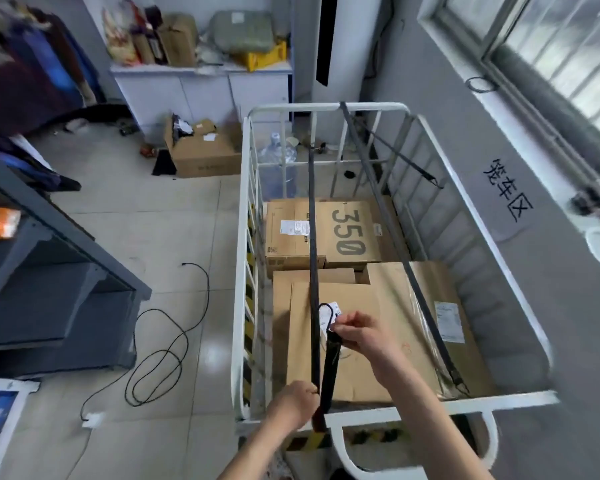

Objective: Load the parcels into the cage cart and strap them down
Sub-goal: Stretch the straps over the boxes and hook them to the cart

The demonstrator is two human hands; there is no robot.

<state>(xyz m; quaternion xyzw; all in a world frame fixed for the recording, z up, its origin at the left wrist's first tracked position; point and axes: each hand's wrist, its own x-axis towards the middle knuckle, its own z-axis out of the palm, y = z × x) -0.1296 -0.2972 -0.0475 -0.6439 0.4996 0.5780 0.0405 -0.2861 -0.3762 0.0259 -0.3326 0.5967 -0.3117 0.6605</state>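
A white cage cart (437, 403) stands by the right wall with several cardboard parcels inside: one marked 350 (350, 233) at the far end and a large one (361, 341) near me. A black strap (312, 216) runs taut from the far rail to the near rail. My left hand (293, 407) grips it just above the near rail. My right hand (361, 336) pinches the strap's loose end by its black hook (326, 315) above the near parcel. A second strap (395, 251) crosses the cart on the right.
A grey shelf unit (49, 278) stands on the left with a black cable (163, 348) looped on the tiled floor. An open cardboard box (201, 150) sits beyond the cart, before a white cabinet (201, 88) piled with parcels. A window fills the right wall.
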